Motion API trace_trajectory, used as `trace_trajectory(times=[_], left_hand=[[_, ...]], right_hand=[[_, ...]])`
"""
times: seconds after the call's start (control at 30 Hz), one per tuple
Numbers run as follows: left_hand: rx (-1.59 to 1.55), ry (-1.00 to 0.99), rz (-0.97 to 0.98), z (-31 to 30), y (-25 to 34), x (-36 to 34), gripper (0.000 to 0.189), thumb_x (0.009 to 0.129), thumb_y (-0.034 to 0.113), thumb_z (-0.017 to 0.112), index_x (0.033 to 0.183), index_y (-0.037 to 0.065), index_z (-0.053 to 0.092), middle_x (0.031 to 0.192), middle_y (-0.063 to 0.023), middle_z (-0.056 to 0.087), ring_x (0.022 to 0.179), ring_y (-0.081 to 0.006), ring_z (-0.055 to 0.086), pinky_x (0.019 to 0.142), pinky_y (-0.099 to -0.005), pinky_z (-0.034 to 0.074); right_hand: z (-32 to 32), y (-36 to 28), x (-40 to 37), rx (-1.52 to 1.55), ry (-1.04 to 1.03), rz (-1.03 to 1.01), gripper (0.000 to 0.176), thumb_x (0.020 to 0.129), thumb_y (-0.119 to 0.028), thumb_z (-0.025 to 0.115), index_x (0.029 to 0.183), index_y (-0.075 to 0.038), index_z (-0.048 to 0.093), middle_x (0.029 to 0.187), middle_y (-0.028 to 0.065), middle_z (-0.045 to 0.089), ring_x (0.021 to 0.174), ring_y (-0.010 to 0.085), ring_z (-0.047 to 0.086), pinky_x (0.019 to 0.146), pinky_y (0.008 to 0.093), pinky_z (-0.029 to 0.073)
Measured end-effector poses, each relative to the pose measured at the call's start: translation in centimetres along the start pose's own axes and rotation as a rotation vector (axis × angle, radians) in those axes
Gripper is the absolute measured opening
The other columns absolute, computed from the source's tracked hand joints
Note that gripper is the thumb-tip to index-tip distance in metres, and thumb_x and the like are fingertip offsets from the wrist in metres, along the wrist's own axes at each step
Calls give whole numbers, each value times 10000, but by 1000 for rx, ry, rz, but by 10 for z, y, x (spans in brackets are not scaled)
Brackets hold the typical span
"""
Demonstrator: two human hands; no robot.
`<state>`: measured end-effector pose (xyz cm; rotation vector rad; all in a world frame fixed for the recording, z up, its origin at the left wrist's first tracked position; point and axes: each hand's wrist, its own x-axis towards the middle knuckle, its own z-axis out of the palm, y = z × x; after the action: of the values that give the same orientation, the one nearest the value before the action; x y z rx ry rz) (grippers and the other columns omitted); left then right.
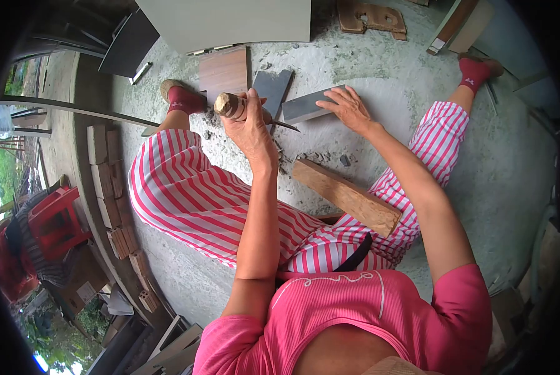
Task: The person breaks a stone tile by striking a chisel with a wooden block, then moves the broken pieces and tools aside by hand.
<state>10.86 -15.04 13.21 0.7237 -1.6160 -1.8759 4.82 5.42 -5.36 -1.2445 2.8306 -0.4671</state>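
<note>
My left hand (pixel 250 128) is wrapped round the thick wooden handle (pixel 228 106) of a tool, its butt end pointing up at me. A dark, curved, pointed metal part (pixel 286 127) sticks out below that hand; the rest of the tool's head is hidden. My right hand (pixel 350 111) lies with fingers spread on the right end of a grey rectangular block (pixel 305 106) on the floor. Another dark grey piece (pixel 272 87) lies left of that block, partly behind the left hand. Broken grey chips (pixel 317 156) are scattered just below.
A wooden block (pixel 348 197) leans across my right thigh. Beyond my hands are a brown board (pixel 222 72), a large pale panel (pixel 230 22) and a cut-out brown piece (pixel 371 19). Bricks (pixel 108 178) line the left, near a red plastic chair (pixel 58 219).
</note>
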Motion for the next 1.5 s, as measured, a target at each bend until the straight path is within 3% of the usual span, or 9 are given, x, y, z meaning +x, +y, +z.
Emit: trace_trajectory(times=[0.07,0.17,0.33,0.4,0.53,0.83,1.17,1.3,1.5], left_hand=[[9,-4,-4,1,-2,0,212,853,195,651,888,50,501,774,-42,581,718,-108,576,655,-239,446],[18,-7,-18,1,-6,-2,213,842,193,655,903,42,518,774,-51,574,727,-141,581,702,-272,445],[15,-14,18,4,-7,-5,212,845,198,653,907,45,519,784,-41,565,716,-131,575,661,-264,449],[16,-29,12,5,-7,-9,219,845,194,657,903,47,506,777,-41,568,718,-124,574,665,-254,449],[31,-76,26,7,-9,-19,232,842,186,665,902,50,487,772,-41,566,717,-120,576,659,-243,449],[40,-110,188,-3,11,-57,216,843,172,662,861,70,473,703,-23,558,538,-35,426,464,-185,337],[-146,-373,259,69,51,-88,199,839,124,645,893,63,464,712,4,508,582,-65,462,496,-196,363],[-86,-458,228,74,39,-88,182,840,133,638,883,60,477,697,7,489,590,-71,478,630,-220,468],[-149,-319,277,97,10,-78,211,810,124,658,879,50,473,669,-1,519,571,-63,477,507,-203,388]], right_hand=[[11,-5,-16,-98,-220,32,633,795,0,532,1354,-256,384,1444,72,292,1329,287,280,1096,506,160],[10,-33,-43,-34,-228,190,620,807,-54,582,1362,-235,373,1438,112,280,1332,296,269,1067,550,190],[-56,-83,-72,511,-615,480,622,858,-301,583,1391,-128,313,1387,212,332,1296,350,313,1075,415,247],[-53,-86,-92,908,-897,425,824,823,-535,558,1416,-66,231,1389,261,310,1294,361,311,1058,363,274],[-33,-85,-110,1067,-963,562,988,767,-653,548,1442,-56,142,1422,230,280,1323,298,274,1050,347,268],[-63,-95,-136,1758,-800,697,832,805,-446,629,1440,-95,221,1378,117,366,1207,153,387,952,271,342],[-63,-83,-134,1539,-194,488,829,861,-451,562,1454,-86,113,1442,139,247,1317,204,236,1052,312,222],[-85,-70,-142,1421,-19,645,839,853,-473,563,1456,-97,115,1426,166,289,1319,223,259,1059,325,221],[-79,-55,-169,1180,165,937,739,871,-403,492,1438,-51,175,1456,172,249,1354,249,221,1083,319,190]])
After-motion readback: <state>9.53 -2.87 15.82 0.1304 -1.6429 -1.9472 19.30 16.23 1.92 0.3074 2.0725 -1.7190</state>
